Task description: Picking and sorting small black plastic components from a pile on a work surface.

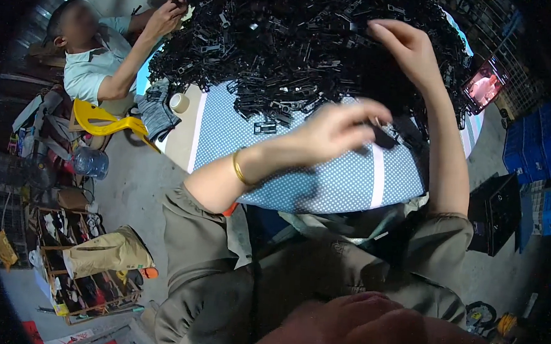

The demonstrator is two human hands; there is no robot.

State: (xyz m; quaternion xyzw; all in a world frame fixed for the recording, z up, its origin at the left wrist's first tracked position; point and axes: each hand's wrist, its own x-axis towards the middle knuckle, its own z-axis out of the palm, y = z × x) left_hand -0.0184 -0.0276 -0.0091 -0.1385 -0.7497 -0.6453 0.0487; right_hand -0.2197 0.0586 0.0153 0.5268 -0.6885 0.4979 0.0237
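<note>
A large heap of small black plastic parts (276, 41) covers the far side of a table with a blue dotted cloth (228, 129). Over the heap's right side, my right hand (412, 51) is closed, thumb and forefinger pinching a small black plastic part (356, 28) with a shiny end. My left hand (337, 131), smeared by motion and wearing a gold bangle (240, 166) at the wrist, hovers above the cloth near the heap's front edge. Its fingers look apart, with nothing plainly in them. A dark piece (385, 138) shows just beyond its fingertips.
Across the table at left, another person (100, 63) holds something dark at the heap. A pale cup (179, 103) and grey cloth (158, 113) sit at the table's left edge. A lit phone (484, 86) stands at right. Blue bins (532, 142) are beyond; a yellow chair (113, 123) is left.
</note>
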